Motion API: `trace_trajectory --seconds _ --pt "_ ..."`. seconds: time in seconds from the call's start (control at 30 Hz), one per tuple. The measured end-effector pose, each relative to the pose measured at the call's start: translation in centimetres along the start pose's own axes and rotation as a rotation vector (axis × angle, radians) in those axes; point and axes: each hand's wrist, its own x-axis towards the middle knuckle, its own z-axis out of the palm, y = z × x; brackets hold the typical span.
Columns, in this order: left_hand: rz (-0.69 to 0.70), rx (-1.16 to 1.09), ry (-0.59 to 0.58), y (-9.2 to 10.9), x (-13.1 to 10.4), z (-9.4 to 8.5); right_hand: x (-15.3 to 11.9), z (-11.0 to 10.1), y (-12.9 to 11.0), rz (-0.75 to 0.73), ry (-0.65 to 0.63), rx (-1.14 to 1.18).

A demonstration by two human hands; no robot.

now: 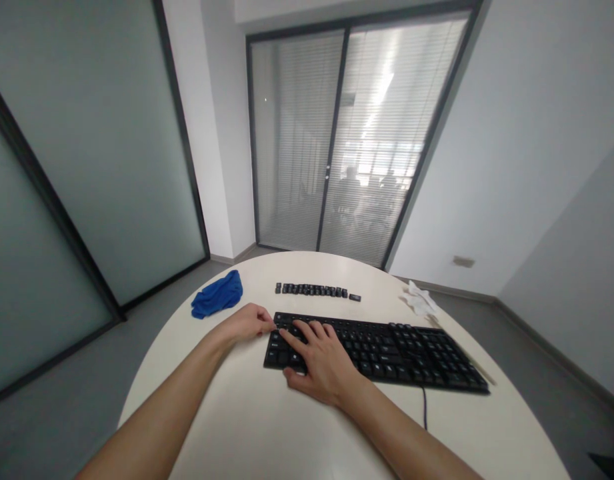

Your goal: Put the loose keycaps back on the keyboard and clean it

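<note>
A black keyboard (pixel 377 350) lies aslant on the table. My left hand (pixel 249 322) is at its upper left edge, thumb and fingers pinched together; whatever they grip is too small or hidden to make out. My right hand (pixel 324 363) lies over the left part of the keys with its fingers spread, the index fingertip close to my left fingertips. Behind the keyboard, several loose black keycaps (pixel 314 290) sit in two short rows, with one wider keycap (pixel 355 298) at their right end.
On the round white table (pixel 247 413), a crumpled blue cloth (pixel 217 295) lies at the left and a crumpled white tissue or cloth (pixel 419 300) at the right. A thin pale stick (pixel 467 353) runs along the keyboard's right side. The keyboard's cable (pixel 425 408) trails toward me.
</note>
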Motion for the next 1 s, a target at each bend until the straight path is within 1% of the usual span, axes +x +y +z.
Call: trace_trajectory --seconds 0.07,0.17,0.23,0.3,0.37,0.43,0.57,0.63,0.73,0.83,0.9,1.0 --pt "0.036 0.002 0.080 0.3 0.2 0.4 0.0 0.0 0.0 0.007 0.003 -0.005" --pt "0.103 0.023 0.229 0.7 0.5 1.6 -0.1 0.0 -0.1 0.009 0.008 -0.008" --pt "0.197 0.070 0.319 0.8 0.6 2.6 -0.1 -0.1 -0.1 0.005 0.009 -0.006" --pt "0.299 0.126 0.368 0.7 0.6 3.4 -0.1 -0.2 0.0 0.000 0.011 0.000" --pt "0.349 0.151 0.363 0.6 0.6 4.0 -0.1 -0.2 0.0 -0.003 0.016 0.010" --pt "0.363 0.133 0.330 0.4 0.7 4.1 -0.2 -0.1 0.0 -0.006 0.022 0.024" --pt "0.373 0.073 0.225 0.2 1.0 4.1 -0.4 -0.6 0.2 -0.011 0.034 0.064" --pt "0.379 0.061 0.188 0.1 1.0 4.0 -0.4 -1.2 0.8 0.005 0.048 0.081" --pt "0.392 0.053 0.170 0.1 1.0 4.0 -0.5 -2.1 3.2 0.106 0.103 0.065" --pt "0.393 0.042 0.163 0.2 0.9 3.9 -0.7 -2.6 7.3 0.295 0.178 -0.009" --pt "0.395 0.025 0.160 0.3 0.8 3.9 -0.8 -2.7 10.2 0.420 0.171 -0.040" --pt "0.410 -0.002 0.144 0.4 0.7 3.8 -0.7 -2.4 13.9 0.478 0.135 -0.055"
